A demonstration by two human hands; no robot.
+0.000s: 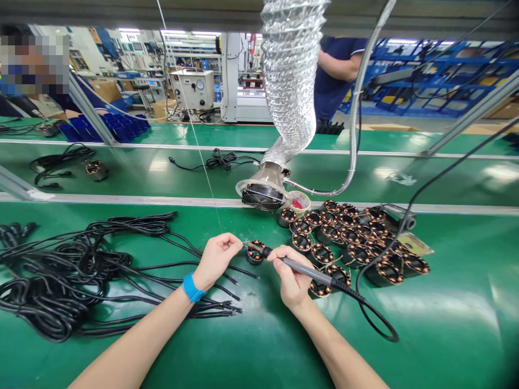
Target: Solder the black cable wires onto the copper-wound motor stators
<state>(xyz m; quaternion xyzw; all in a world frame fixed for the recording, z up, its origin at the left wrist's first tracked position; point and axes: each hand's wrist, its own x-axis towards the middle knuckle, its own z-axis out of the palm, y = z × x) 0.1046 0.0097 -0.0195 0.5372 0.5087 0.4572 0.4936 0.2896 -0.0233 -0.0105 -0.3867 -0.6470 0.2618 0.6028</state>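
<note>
My right hand (291, 275) is closed around the handle of a soldering iron (306, 272), whose tip points left over a single copper-wound stator (255, 254). Just left of that stator, my left hand (219, 256) pinches something thin at the fingertips; a fine strand of wire (211, 194) hangs down from above to these fingers. The iron's tip and the left fingertips are close together, and whether they touch the same piece is too small to tell. A blue band (192, 288) is round the left wrist.
Black cables (73, 270) lie in a heap on the left, their ends reaching toward the middle. Several stators (359, 254) crowd the right. A fan on a foil duct (263, 197) hangs ahead beside a round tin (299, 201). Two people are beyond the bench.
</note>
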